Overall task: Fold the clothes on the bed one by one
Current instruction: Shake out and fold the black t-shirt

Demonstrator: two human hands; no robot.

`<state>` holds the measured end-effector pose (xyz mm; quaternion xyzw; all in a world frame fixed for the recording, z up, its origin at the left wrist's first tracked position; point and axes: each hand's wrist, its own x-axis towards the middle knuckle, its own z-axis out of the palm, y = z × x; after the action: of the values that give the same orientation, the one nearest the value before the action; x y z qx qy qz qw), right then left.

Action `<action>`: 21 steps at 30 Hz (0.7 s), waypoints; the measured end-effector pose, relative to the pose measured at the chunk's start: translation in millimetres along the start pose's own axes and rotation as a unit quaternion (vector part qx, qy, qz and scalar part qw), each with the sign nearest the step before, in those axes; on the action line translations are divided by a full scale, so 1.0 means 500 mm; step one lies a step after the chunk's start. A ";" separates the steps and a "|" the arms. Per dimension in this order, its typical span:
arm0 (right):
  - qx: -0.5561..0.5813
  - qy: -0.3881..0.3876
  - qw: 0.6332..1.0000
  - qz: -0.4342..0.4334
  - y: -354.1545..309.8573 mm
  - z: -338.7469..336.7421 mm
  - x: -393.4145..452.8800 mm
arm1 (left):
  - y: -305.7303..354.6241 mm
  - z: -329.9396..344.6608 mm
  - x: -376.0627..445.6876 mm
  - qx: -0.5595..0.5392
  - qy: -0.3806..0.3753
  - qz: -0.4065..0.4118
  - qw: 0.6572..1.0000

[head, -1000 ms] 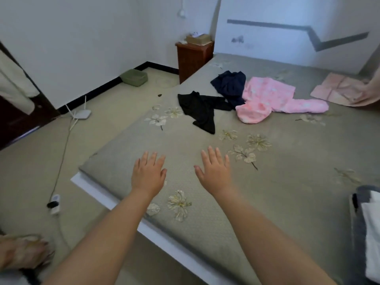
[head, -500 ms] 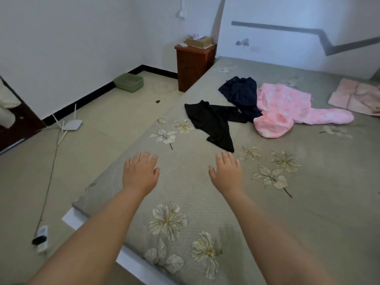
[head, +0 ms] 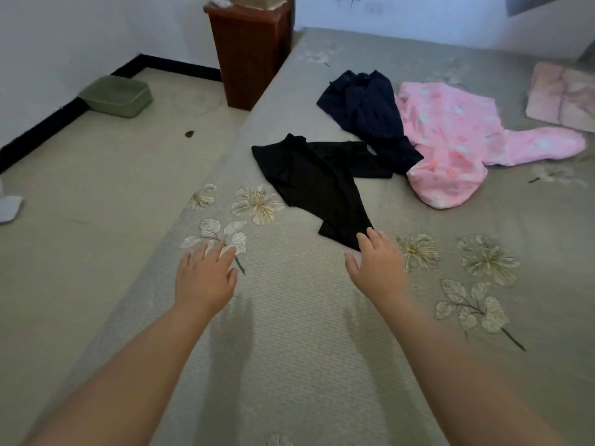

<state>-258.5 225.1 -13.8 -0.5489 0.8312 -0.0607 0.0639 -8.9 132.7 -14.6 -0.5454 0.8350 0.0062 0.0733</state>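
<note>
A crumpled black garment lies on the grey flowered bed. Behind it lie a navy garment and a pink patterned garment, the three overlapping at their edges. My right hand reaches forward with fingers straight, its fingertips at the near corner of the black garment. Over the flower print near the bed's left edge, my left hand is stretched out flat and holds nothing.
A folded pale pink cloth lies at the bed's far right. A brown wooden nightstand stands against the bed's left side. A green basin and a white object sit on the floor at left.
I have moved closer to the clothes. Both hands have reached farther across the bed, and my right hand has come up to the black garment's near corner.
</note>
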 end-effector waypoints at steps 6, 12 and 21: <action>0.003 -0.056 0.996 0.071 0.068 0.170 0.065 | 0.081 0.225 0.110 -0.089 -0.094 0.052 0.990; 0.041 -0.023 0.990 0.131 0.096 0.267 0.210 | 0.107 0.337 0.195 -0.148 -0.054 0.080 0.984; 0.031 0.043 0.972 0.229 0.047 0.335 0.403 | 0.108 0.350 0.211 -0.158 -0.007 0.091 0.983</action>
<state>-329.4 43.8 -190.9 -0.3389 0.9344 -0.0940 0.0573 -79.5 74.5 -204.9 -0.4717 0.8691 0.1485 -0.0090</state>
